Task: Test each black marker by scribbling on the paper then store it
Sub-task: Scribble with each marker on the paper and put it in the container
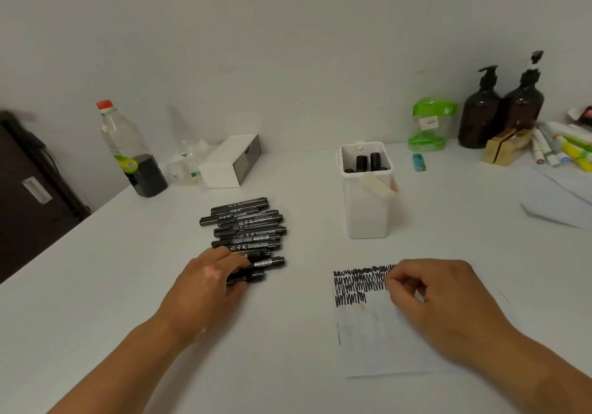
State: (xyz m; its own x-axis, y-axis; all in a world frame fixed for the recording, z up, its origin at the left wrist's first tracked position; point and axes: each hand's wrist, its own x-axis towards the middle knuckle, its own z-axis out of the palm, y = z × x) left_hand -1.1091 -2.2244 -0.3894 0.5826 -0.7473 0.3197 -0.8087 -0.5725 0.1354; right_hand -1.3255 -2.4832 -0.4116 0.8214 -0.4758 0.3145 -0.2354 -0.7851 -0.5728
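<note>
Toward the table's (96, 285) left edge, the left hand (205, 288) lay nearest the markers (246, 231), fingers clamped on the closest, axes running left-right; right hand's (439, 301) fingers pinched together, empty, on the paper (378, 343).

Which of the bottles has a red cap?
The clear plastic bottle at the far left, holding dark liquid; the two brown pump bottles have black pumps.

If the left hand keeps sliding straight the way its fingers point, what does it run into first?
The left hand points up and right into the pile of black markers. Its fingers already touch the nearest ones, so it would push those first.
</note>
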